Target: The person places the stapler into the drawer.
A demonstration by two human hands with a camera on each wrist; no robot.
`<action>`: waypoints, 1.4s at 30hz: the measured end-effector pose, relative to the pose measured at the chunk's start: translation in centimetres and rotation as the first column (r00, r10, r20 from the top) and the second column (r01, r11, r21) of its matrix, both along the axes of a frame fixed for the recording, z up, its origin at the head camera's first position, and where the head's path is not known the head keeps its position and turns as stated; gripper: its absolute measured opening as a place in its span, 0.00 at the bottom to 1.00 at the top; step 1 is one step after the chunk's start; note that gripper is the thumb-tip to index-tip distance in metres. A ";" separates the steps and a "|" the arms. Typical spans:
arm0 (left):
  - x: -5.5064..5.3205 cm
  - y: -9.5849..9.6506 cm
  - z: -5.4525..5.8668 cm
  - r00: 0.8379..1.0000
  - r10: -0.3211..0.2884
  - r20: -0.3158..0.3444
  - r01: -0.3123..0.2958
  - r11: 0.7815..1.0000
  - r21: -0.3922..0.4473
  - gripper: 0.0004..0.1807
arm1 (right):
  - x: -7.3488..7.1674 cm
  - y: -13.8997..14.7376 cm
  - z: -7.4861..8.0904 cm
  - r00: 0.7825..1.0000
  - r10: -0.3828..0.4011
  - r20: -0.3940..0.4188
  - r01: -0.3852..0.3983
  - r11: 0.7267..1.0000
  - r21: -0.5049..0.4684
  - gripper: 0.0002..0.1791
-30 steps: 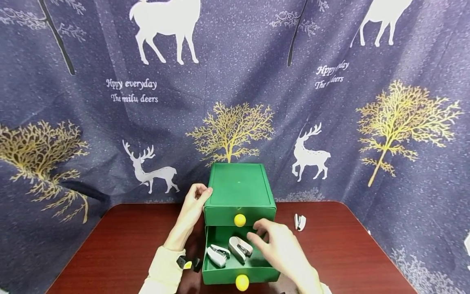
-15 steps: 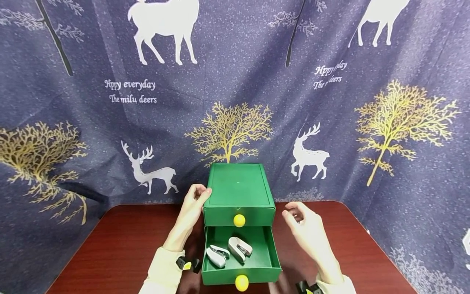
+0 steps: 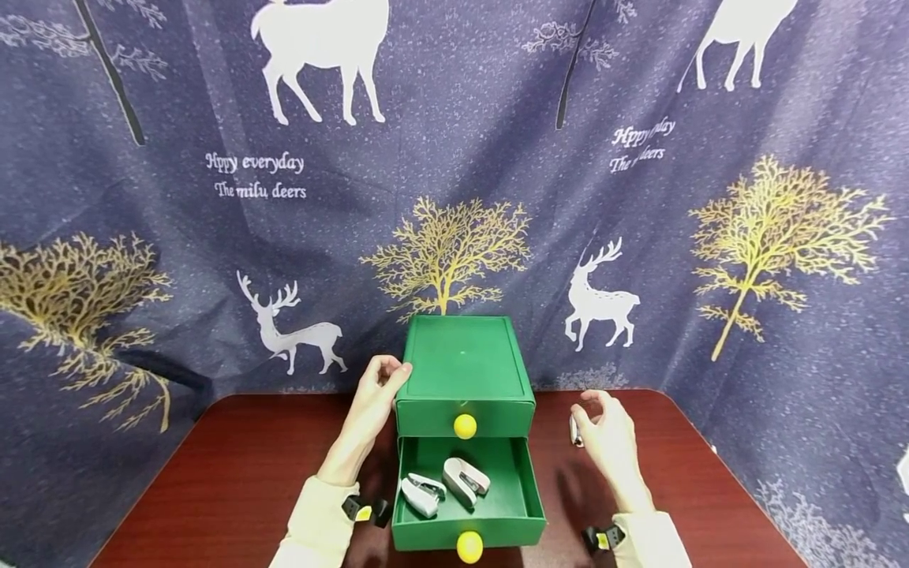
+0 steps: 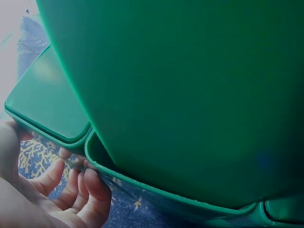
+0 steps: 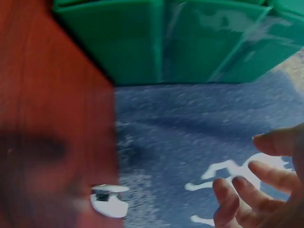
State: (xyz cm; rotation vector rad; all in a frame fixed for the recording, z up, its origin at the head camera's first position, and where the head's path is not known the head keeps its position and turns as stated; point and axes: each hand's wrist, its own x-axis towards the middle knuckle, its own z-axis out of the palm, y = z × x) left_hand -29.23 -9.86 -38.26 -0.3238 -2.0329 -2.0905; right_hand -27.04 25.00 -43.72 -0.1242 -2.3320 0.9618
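My left hand (image 3: 371, 401) rests its fingertips on the left side of a green two-drawer box (image 3: 465, 359), fingers loosely bent. The box's lower drawer (image 3: 500, 532) is pulled out. Inside it lie a white stapler (image 3: 422, 495) at the left and a pale pinkish stapler (image 3: 465, 480) near the middle. My right hand (image 3: 614, 435) hovers right of the box with fingers spread and nothing between them. Partly behind its fingertips in the head view, another white stapler (image 3: 574, 432) lies on the table. The right wrist view shows this stapler (image 5: 110, 207) apart from the fingers.
The upper drawer, with a yellow knob (image 3: 465, 427), is shut above the open one. A second yellow knob (image 3: 469, 547) sits on the lower drawer's front. The reddish-brown table (image 3: 284, 465) ends against a blue deer-print curtain (image 3: 454, 173).
My right hand has moved from over the lower drawer out to the right, near the stapler on the table. The left hand, box and drawer staplers stay in place.
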 end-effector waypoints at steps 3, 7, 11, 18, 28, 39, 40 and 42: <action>0.0 0.1 0.1 1.000 0.001 0.004 -0.001 1.000 0.000 0.09 | -0.7 0.4 -0.9 0.998 -0.029 0.048 0.030 0.999 -0.016 0.17; 0.0 0.1 0.1 1.000 0.004 0.008 -0.004 1.000 0.000 0.09 | -1.8 0.8 -2.0 0.985 -0.060 0.160 0.070 0.996 -0.059 0.22; 0.1 0.1 0.1 1.000 0.003 0.005 -0.003 1.000 0.001 0.09 | -2.9 1.0 -3.3 0.962 -0.082 0.262 0.106 0.991 -0.079 0.27; 0.2 0.0 0.1 1.000 0.011 0.009 -0.010 0.999 -0.032 0.09 | -4.0 0.9 -4.8 0.936 -0.115 0.334 0.149 0.986 -0.076 0.31; -2.1 -0.3 -2.5 1.000 0.031 -0.001 -0.031 0.999 -0.020 0.12 | -4.4 1.6 -6.2 0.893 -0.115 0.434 0.135 0.991 -0.016 0.35; -2.3 -0.2 -2.6 0.999 0.037 -0.031 -0.037 0.999 -0.012 0.13 | -5.0 2.4 -6.8 0.860 -0.125 0.495 0.125 0.992 0.033 0.32; -2.3 -0.2 -2.6 0.999 0.036 -0.027 -0.037 0.999 -0.013 0.13 | -5.0 2.4 -6.8 0.857 -0.127 0.499 0.127 0.991 0.034 0.32; -2.4 -0.3 -2.6 0.999 0.031 -0.014 -0.032 0.999 -0.010 0.13 | -5.1 2.5 -6.8 0.851 -0.130 0.509 0.130 0.991 0.036 0.31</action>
